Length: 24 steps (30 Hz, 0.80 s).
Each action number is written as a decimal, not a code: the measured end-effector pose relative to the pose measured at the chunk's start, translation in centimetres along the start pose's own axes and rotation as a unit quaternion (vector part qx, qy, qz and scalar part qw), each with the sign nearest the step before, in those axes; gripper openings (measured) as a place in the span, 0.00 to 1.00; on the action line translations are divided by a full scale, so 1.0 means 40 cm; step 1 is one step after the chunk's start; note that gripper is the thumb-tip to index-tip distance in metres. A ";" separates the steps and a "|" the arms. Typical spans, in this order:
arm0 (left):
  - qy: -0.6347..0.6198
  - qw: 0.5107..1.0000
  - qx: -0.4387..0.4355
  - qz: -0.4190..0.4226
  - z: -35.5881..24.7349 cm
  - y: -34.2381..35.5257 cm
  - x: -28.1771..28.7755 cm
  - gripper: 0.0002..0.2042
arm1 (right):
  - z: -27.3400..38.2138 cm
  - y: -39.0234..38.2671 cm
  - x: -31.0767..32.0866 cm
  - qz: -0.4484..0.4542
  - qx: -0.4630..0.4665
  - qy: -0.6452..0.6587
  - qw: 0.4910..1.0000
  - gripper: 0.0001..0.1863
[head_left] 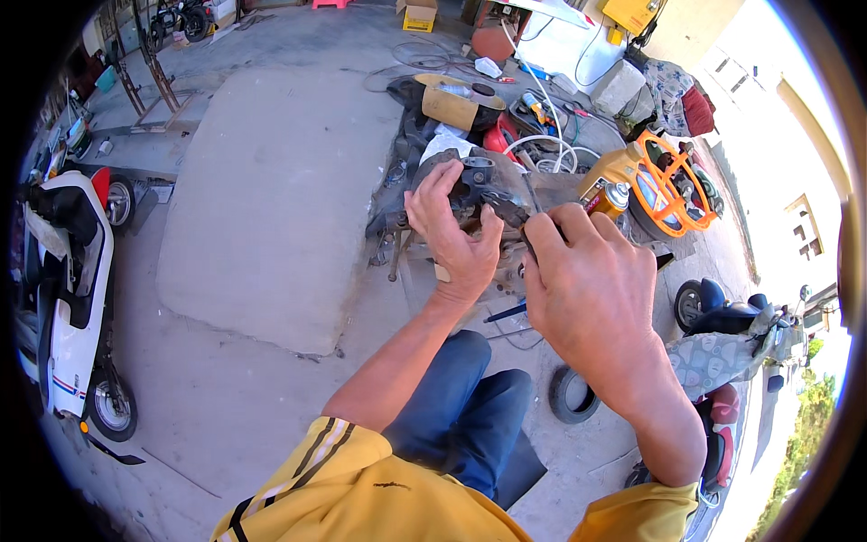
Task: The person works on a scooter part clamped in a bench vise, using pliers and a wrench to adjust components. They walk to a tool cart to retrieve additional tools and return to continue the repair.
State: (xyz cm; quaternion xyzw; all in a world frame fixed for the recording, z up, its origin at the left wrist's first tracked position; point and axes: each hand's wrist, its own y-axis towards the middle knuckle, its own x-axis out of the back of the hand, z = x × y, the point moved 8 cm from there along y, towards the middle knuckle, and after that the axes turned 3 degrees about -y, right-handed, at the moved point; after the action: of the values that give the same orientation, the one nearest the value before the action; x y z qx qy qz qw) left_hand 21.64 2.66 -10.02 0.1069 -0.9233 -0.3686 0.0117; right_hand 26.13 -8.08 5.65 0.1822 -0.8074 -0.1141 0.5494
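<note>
In front of my knees, a dark, greasy metal part point(476, 183) with round openings sits on a cluttered low work spot. My left hand point(459, 239) is beside its near left side, fingers stretched upward and thumb apart, the thumb close to the part. My right hand point(591, 280) is closed in a fist just to the right. Something dark shows between its fingers, on the side toward the part; its kind is hidden. A spray can point(610, 200) and a tan jug point(614, 169) stand beyond my right knuckles.
An orange basket point(673, 185) holds assorted items at the right. Hoses, a cut-open container point(449, 107) and loose tools lie behind the part. A raised concrete slab point(262, 208) spans the left. A white scooter point(77, 289), a small tire point(572, 396) and another scooter point(722, 334) stand around.
</note>
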 end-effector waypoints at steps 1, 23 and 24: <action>0.001 1.000 0.000 0.002 0.000 -0.002 -0.002 0.32 | 0.002 -0.001 -0.001 -0.002 -0.002 -0.003 1.000 0.08; -0.014 1.000 -0.003 0.016 -0.001 0.006 0.004 0.32 | 0.035 0.018 -0.002 0.063 -0.053 -0.039 0.996 0.07; -0.017 1.000 -0.003 0.016 0.000 0.004 0.004 0.33 | 0.042 0.016 -0.007 0.063 -0.052 -0.046 0.996 0.07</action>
State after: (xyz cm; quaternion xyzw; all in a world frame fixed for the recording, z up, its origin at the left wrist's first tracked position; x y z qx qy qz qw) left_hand 21.47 2.74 -9.91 0.0855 -0.9238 -0.3732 0.0025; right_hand 24.56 -7.41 5.03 0.0970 -0.8346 -0.1295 0.5266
